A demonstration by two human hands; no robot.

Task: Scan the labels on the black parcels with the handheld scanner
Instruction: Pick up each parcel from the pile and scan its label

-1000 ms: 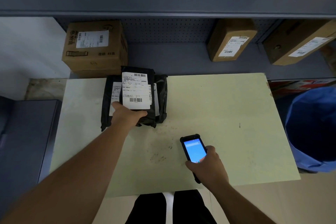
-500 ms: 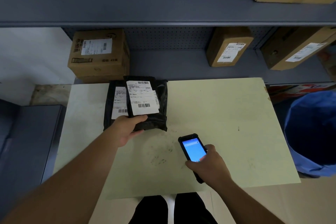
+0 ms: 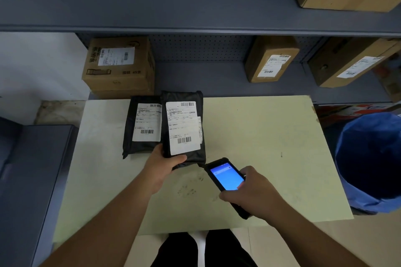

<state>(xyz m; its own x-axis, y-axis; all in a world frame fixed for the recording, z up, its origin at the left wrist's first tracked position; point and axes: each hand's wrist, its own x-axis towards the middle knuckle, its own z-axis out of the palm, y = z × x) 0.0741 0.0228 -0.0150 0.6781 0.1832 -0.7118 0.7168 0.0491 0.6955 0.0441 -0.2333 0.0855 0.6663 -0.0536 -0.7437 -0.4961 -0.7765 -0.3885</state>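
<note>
Left hand [image 3: 161,163] gripping near edge of black parcel [image 3: 184,158], thumb curled over its front face below white label [image 3: 184,127] (barcodes at top and bottom of label facing up). Just left of this grip, touching the held parcel's side: second black parcel [image 3: 130,132], flat on pale table [image 3: 260,136], its own label [image 3: 147,121] up. Just right of the grip and nearer the body: right hand [image 3: 253,193] wrapped around handheld scanner [image 3: 225,175], lit blue screen up, top end almost at the held parcel's near right corner. Beyond both grips: grey shelving [image 3: 195,6] with labelled cardboard boxes [image 3: 119,65]. Far right of the scanner grip: blue bin [image 3: 368,158].
</note>
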